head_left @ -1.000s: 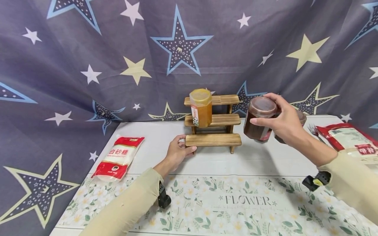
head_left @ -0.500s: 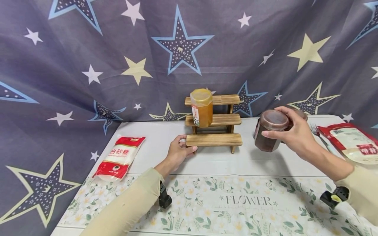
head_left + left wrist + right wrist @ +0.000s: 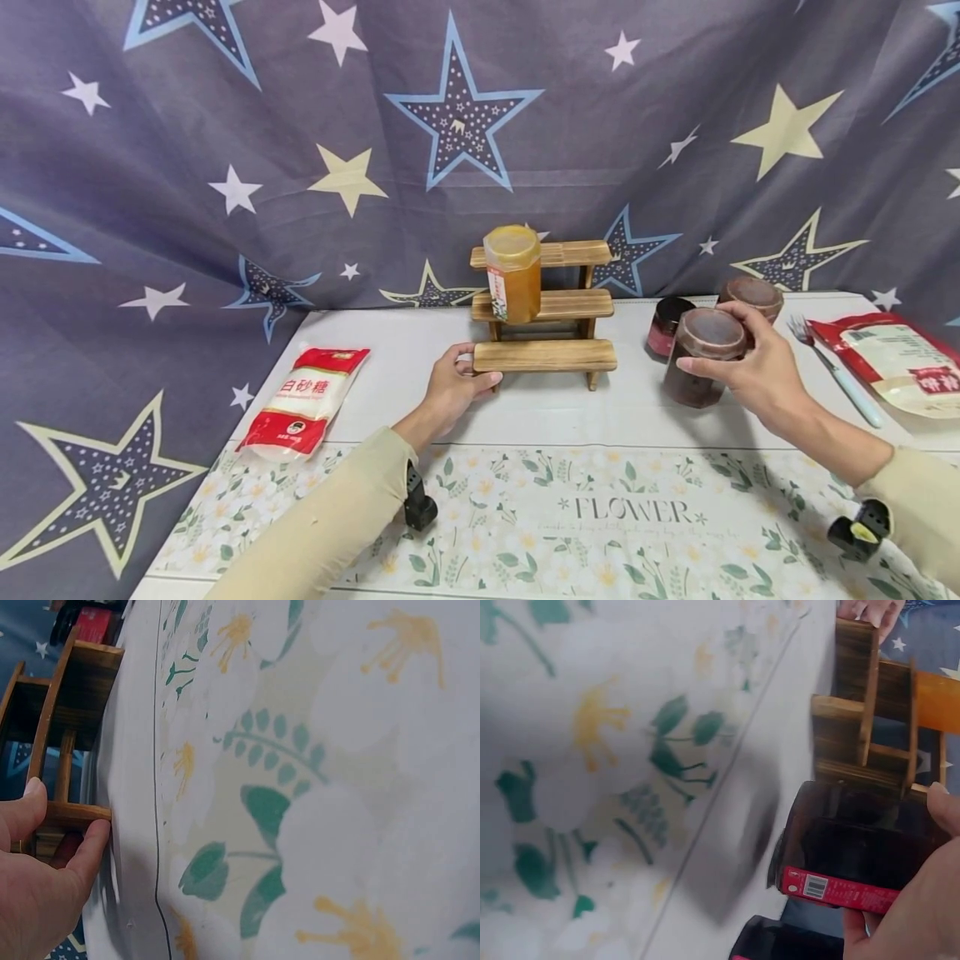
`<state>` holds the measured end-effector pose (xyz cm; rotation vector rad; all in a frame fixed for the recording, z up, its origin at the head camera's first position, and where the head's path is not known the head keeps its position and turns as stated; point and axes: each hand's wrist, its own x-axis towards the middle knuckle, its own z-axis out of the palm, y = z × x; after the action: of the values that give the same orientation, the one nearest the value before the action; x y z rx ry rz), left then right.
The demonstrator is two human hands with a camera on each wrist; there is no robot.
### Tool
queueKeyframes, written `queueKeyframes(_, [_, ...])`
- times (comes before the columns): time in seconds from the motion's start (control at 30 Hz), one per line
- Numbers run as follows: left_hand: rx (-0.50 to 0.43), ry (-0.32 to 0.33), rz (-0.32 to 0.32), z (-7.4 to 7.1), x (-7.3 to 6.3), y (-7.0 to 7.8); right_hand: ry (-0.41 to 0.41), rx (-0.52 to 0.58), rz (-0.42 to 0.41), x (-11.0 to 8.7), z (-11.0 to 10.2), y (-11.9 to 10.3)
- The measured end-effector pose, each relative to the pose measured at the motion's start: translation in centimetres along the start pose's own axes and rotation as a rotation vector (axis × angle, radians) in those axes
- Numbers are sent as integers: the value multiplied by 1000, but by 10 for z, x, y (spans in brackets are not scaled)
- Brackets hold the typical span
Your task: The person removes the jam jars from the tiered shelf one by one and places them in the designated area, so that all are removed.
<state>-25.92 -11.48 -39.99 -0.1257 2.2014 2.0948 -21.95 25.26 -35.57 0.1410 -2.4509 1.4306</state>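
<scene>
My left hand (image 3: pixel 453 387) grips the left end of the lowest step of a three-tier wooden stand (image 3: pixel 543 356). In the left wrist view the thumb and a finger pinch that step's edge (image 3: pixel 79 814). An amber honey jar (image 3: pixel 525 292) with a yellowish lid stands on the stand's middle step, at its left. To the right of the stand, my right hand (image 3: pixel 772 371) holds a dark brown jar (image 3: pixel 693 383) near its lid, thumb in front. The right wrist view shows the red label (image 3: pixel 832 889) with a barcode on this jar, which appears raised off the table.
A small black-lidded jar (image 3: pixel 663 337) and another brown-lidded jar (image 3: pixel 753 293) stand behind the held one. Farther right lie a fork (image 3: pixel 843 379) and a red-and-white bag (image 3: pixel 900 367). A sugar bag (image 3: pixel 303 404) lies at left. A star-patterned cloth (image 3: pixel 285 125) hangs behind the table.
My right hand has carried the dark jar rightward, down and nearer to me, uncovering the small black-lidded jar and the one behind. The left hand stays on the stand.
</scene>
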Motion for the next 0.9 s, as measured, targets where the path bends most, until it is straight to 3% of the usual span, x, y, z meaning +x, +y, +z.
queueKeyframes(0.2, [-3,-17,-17,-1,-1,2,-19,-10,18,-2,1,10])
queueKeyframes(0.4, [4,-25,-14,2,-16,19,-31,-15,19,-6,4,14])
queueKeyframes(0.6, [-3,-11,-12,-1,-2,3,-33,-7,-5,-7,6,16])
queueKeyframes(0.9, [2,6,7,1,-4,4,-51,12,-24,-7,6,18])
